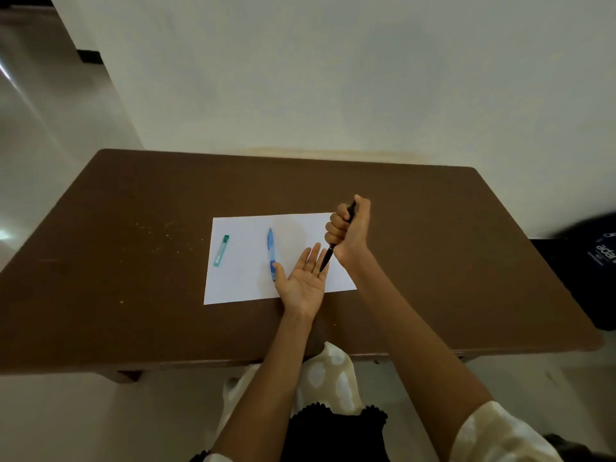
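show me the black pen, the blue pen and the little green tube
black pen point(328, 257), head view, lower barrel near the tip
blue pen point(271, 250), head view, middle of the barrel
green tube point(221, 251), head view, middle of its body

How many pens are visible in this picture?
2. The blue pen lies on the paper beside the left hand; the black pen is gripped in the right hand. None seems hidden.

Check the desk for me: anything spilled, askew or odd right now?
Two things. The right hand grips the black pen in a fist, tip aimed down at the upturned palm of the left hand instead of the paper. Also, pale specks lie scattered on the table left of the sheet.
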